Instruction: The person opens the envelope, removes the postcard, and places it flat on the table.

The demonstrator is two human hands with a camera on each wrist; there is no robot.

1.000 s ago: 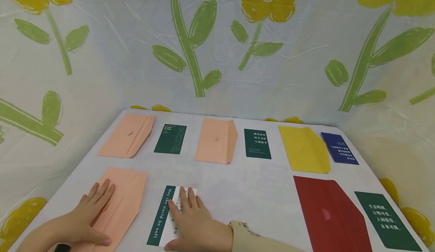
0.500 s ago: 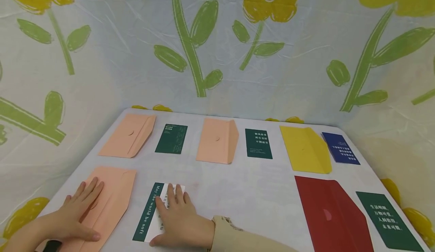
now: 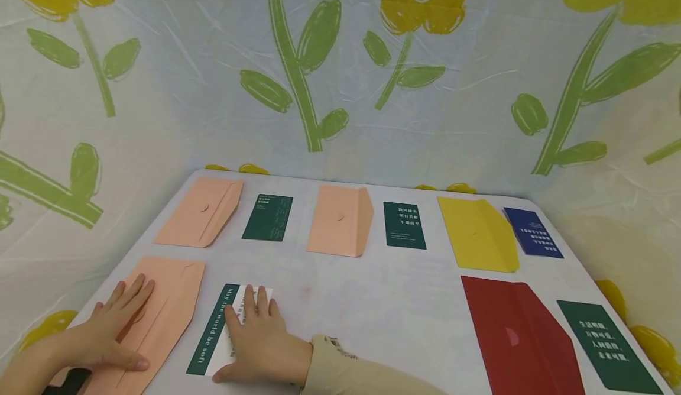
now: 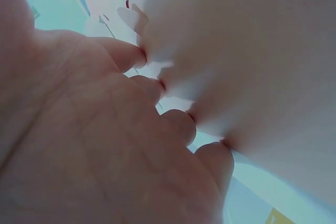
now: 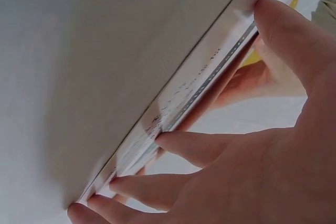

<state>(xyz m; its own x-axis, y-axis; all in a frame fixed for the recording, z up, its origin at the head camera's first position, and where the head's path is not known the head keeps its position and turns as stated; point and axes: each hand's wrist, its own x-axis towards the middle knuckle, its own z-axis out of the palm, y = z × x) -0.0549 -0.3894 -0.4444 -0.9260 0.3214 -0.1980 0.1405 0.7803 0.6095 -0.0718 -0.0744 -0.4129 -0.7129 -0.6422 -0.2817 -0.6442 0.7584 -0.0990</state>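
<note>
My left hand (image 3: 106, 336) rests spread on a pink envelope (image 3: 172, 297) at the front left of the table in the head view. Its fingertips press on the paper, and the envelope's flap side points right. Just right of it lies a white card (image 3: 215, 339) with a dark green band reading "May the world be soft". My right hand (image 3: 263, 345) lies across the card's right part, fingers fairly straight, hiding some of the print. In the right wrist view, the fingertips (image 5: 168, 140) and thumb touch the card's face. The left wrist view shows the left palm (image 4: 100, 135) with fingertips pressed down.
Along the back lie two pink envelopes (image 3: 197, 214), two green cards (image 3: 268, 217), a yellow envelope (image 3: 476, 235) and a blue card (image 3: 532, 233). At the front right are a red envelope (image 3: 524, 336) and another green card (image 3: 606, 345). Flower-printed cloth (image 3: 202, 87) surrounds the white table (image 3: 372, 300).
Both hands have slid left across the table, the left with the pink envelope under it and the right with the white-and-green card. The other envelopes and cards stay where they were.
</note>
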